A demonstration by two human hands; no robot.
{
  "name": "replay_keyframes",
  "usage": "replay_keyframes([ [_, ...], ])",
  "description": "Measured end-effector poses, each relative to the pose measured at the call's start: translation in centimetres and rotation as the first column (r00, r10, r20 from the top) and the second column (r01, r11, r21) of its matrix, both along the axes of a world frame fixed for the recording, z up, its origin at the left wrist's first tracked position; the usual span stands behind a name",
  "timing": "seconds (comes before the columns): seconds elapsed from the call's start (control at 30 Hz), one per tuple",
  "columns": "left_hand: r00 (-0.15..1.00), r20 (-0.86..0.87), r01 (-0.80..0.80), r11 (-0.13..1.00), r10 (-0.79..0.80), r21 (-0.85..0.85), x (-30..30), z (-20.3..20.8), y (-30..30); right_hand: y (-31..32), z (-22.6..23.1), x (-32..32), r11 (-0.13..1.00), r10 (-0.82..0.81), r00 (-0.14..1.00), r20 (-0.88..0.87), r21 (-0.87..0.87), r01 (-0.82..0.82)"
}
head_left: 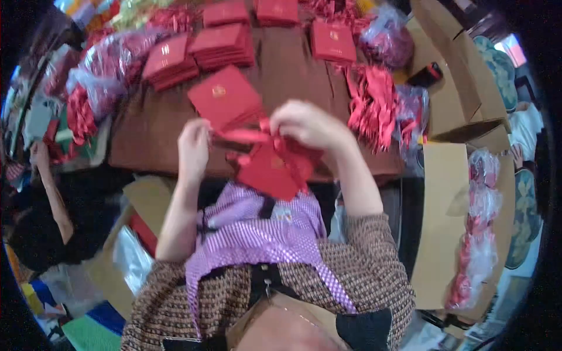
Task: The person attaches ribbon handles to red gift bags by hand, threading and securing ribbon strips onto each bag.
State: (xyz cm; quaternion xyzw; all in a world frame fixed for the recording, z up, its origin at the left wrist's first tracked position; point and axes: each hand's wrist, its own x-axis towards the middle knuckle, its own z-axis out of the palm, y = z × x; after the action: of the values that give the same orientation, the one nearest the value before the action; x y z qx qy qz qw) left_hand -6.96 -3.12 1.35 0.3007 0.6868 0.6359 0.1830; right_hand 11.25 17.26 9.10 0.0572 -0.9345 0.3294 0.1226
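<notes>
My left hand (195,143) is closed, its fingertips pinching one end of a red ribbon (243,136). My right hand (305,124) has its fingers bent together around the same ribbon, which runs between both hands, slightly blurred. Just under them, a flat red folder (272,175) with a gold mark hangs over the table's near edge, with ribbon lying across it. Beyond it lies a small pile of similar red folders (225,96) with a gold emblem on the top one.
More stacks of red folders (222,45) stand on the brown-covered table (287,58). Red ribbon bundles (374,102) and plastic-wrapped bundles (386,38) lie at the right. Cardboard boxes (442,222) hem in the right side. At far left another person's arm (55,202) reaches in.
</notes>
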Motion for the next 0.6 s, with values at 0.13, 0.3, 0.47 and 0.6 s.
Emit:
replay_keyframes([
  [0.13,0.936,-0.334,-0.102,0.994,0.11,0.041,0.7,-1.6,0.2,2.8,-1.7,-1.5,0.892,-0.054,0.934,0.354,-0.404,0.204],
  [0.3,0.911,-0.382,0.148,0.988,-0.154,-0.045,4.8,-2.2,1.3,4.9,-5.6,-3.4,0.863,-0.01,0.93,0.366,-0.468,0.193],
  [0.47,0.891,-0.401,0.076,0.939,-0.215,-0.335,5.5,-3.8,2.6,4.4,-9.0,-4.0,0.898,-0.133,0.954,0.269,-0.374,0.231],
  [0.6,0.979,-0.134,0.094,0.925,-0.153,-0.369,5.2,-3.6,2.7,3.3,-9.1,-1.3,0.812,-0.505,0.863,0.005,-0.336,0.477],
])
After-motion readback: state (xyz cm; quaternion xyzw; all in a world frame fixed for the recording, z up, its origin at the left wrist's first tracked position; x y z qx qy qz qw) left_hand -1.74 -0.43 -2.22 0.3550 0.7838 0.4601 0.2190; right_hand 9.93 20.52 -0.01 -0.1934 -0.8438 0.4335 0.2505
